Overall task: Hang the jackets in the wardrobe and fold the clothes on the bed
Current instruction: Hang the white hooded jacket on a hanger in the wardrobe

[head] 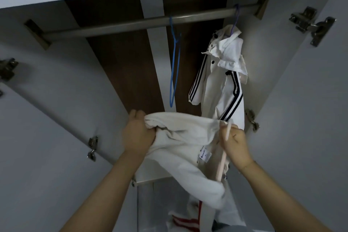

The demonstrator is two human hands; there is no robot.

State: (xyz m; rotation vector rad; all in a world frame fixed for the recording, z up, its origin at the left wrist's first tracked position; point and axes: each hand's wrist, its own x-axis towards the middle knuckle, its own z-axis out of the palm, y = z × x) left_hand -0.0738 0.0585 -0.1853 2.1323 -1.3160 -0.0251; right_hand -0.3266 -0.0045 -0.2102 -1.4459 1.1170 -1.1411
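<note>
On the far left, an open wardrobe door point(47, 118) carries metal hinges point(92, 148) along its edge. Further in, a metal rail point(131, 23) runs across the wardrobe from lower left to upper right, in front of a dark wooden back panel point(116, 58). The person's left hand point(136, 133) reaches up from the near left with its fingers curled round a bunched fold of a white jacket point(180, 149), which it holds up in front of the wardrobe opening, below the rail. Above the jacket, near the middle of the rail, an empty blue hanger point(174, 73) hangs by its hook. The jacket stretches between both hands and droops towards the near side, a small white label point(205, 156) showing on its inner face. A pale pink hanger point(224, 154) runs down through the jacket's right part. The right hand point(235, 144) grips the jacket's right edge together with the pink hanger, fingers closed round both. Beyond it, a white jacket with dark stripes point(224, 81) already hangs from the right end of the rail on a purple hanger point(235, 19). Low in the near middle, a white garment with red stripes point(186, 220) lies below the held jacket. On the far right, the other open door point(301, 100) shows a large metal hinge point(310, 24) near its top.
</note>
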